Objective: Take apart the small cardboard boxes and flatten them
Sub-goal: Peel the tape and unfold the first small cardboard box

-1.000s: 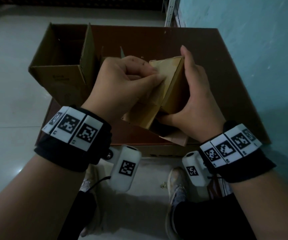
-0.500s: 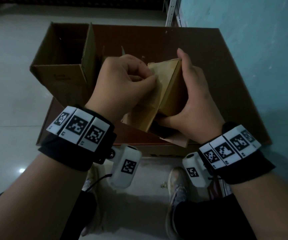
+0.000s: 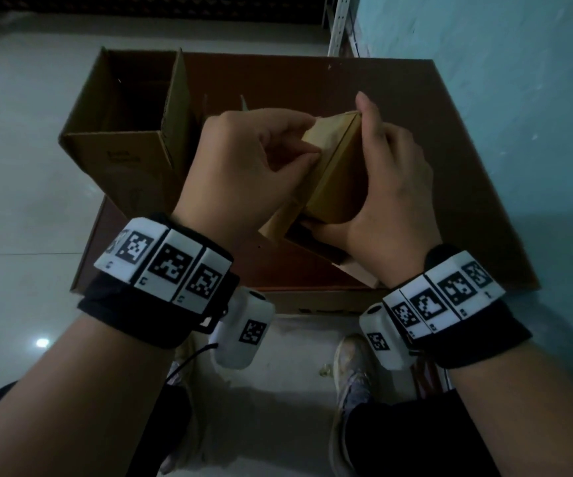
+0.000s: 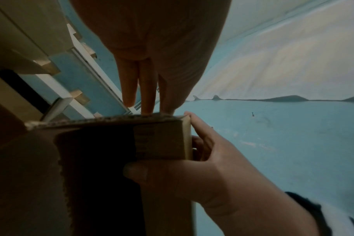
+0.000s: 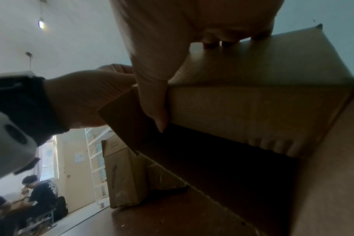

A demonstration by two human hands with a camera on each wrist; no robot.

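A small tan cardboard box (image 3: 338, 173) is held up between both hands, above a big flat brown cardboard sheet (image 3: 450, 173). My left hand (image 3: 254, 166) curls over the box's left face and pinches its top flap (image 3: 323, 132) between thumb and fingers. My right hand (image 3: 391, 187) grips the right side, fingers along the far wall and thumb under the near corner. The left wrist view shows the box (image 4: 162, 140) with my right hand (image 4: 202, 159) wrapped round its corner. From the right wrist view, the open dark inside of the box (image 5: 232, 151) faces down.
An open upright cardboard carton (image 3: 130, 132) stands at the back left on the sheet. A teal wall (image 3: 519, 98) runs along the right. Pale floor tiles (image 3: 20, 201) lie to the left. My shoes (image 3: 350, 370) are below the sheet's near edge. A seated person (image 5: 40, 194) is far off.
The left hand's thumb and fingers have shifted a little on the top flap, drawing it leftward. The right hand keeps its grip, and the box has hardly moved.
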